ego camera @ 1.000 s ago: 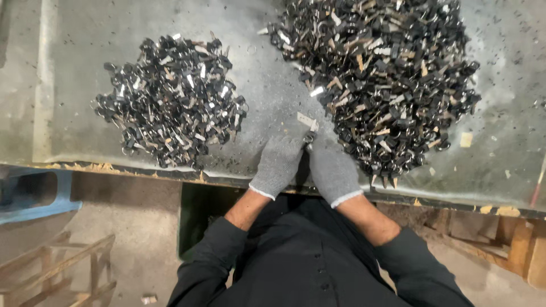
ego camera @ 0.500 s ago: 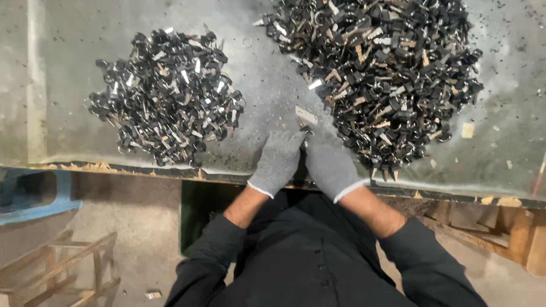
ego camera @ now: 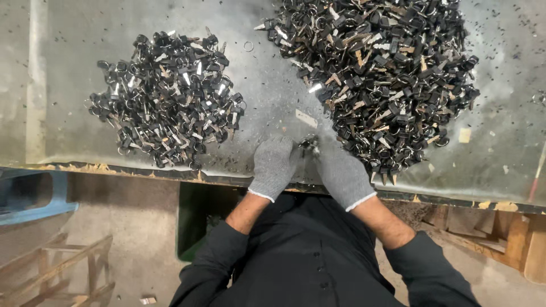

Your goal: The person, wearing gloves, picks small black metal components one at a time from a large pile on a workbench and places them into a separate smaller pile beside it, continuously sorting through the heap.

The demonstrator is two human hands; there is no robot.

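A small black-headed key piece (ego camera: 310, 145) is pinched between the fingertips of both gloved hands just below the centre of the frame, at the near edge of the table. The left hand (ego camera: 274, 166) in its grey knit glove is closed on the piece from the left, fingers pressed together, while the right hand (ego camera: 340, 172) meets it from the right, fingers curled in on the same piece; how each fingertip sits cannot be told, since the gloves hide it. Compared with a second ago, the hands have been drawn slightly lower and closer to the table edge, and the piece is now kept between them rather than beside the big heap, which suggests that one piece is being worked on apart from the rest. To the upper right lies the large pile of keys (ego camera: 381, 74), black and brass coloured. To the upper left lies the smaller pile (ego camera: 165, 99). Both rest on the grey table (ego camera: 267, 85), strewn with dark specks. A loose ring (ego camera: 249, 46) lies between the piles.
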